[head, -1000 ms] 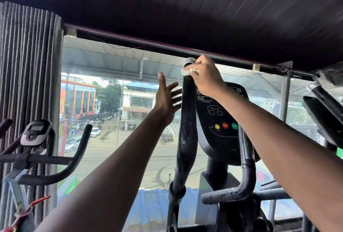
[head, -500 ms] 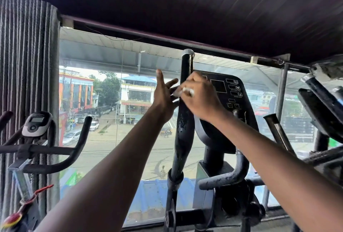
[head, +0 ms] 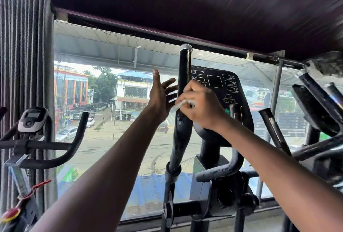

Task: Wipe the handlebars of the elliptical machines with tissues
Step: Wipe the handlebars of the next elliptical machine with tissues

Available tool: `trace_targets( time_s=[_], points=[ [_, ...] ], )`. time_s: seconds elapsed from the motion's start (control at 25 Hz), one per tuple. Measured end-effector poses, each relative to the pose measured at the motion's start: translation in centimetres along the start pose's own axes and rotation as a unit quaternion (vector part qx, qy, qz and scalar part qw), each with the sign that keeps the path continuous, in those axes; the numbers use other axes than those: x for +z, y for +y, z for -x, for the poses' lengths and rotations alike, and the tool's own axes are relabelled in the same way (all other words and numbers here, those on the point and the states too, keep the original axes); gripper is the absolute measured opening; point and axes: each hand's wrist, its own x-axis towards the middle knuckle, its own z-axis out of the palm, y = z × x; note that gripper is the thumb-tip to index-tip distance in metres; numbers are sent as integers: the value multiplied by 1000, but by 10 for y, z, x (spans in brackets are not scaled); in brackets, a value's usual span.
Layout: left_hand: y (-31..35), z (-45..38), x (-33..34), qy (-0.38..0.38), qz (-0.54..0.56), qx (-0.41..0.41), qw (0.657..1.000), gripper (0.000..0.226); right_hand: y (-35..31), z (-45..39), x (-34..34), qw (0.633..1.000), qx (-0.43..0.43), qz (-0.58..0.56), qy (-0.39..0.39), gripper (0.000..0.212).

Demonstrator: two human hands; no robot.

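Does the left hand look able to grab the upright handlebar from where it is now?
Probably yes. The left hand is open just left of the handlebar, nothing between them; the right hand grips the tissue on the bar beside it.

Your right hand (head: 202, 107) pinched a white tissue (head: 179, 104) against the upright handlebar (head: 183, 87); at nine o'clock, your left hand (head: 160, 98) splayed beside it.

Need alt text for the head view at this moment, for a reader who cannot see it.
The right hand grips a white tissue against the upright black elliptical handlebar, while the left hand is open beside it, fingers spread. Behind are the machine's console and a window overlooking a street.
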Motion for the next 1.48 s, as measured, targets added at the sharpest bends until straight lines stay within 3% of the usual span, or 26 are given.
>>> trace_targets(
  time_s=[0.12,0.32,0.48,0.6,0.68,0.76,0.88,1.04,1.2,1.28,1.4,1.48],
  points=[
    [-5,2,1,-2,-4,-1,1000,88,7,-25,-4,994,89,52,35,19],
    [-5,6,-7,19,-4,-10,1000,80,-21,22,8,994,-73,79,-16,25],
    [-11,13,-5,11,-6,-11,1000,80,-18,-4,5,994,53,67,71,22],
    [-13,20,-5,8,0,-21,1000,78,-33,31,22,990,-59,121,44,16],
    [-14,21,-9,1,-17,-16,1000,75,-30,49,18,990,-104,86,28,14],
    [-17,24,-7,-10,-37,-5,999,63,-13,37,14,993,-26,37,109,15],
    [-22,30,1,-15,-80,8,997,35,-8,26,19,968,131,-38,212,22],
    [-25,34,5,-11,-85,8,996,30,-14,65,34,974,101,-90,183,24],
    [-32,44,10,-8,-85,29,996,37,-5,30,29,915,280,-214,196,26],
    [-33,48,8,5,-95,34,995,37,-19,42,32,929,247,-169,217,28],
    [-34,56,4,13,-105,25,994,37,-38,85,36,978,88,-46,181,29],
    [-37,60,6,24,-97,19,995,39,-31,74,29,980,72,-10,185,30]
  ],
)
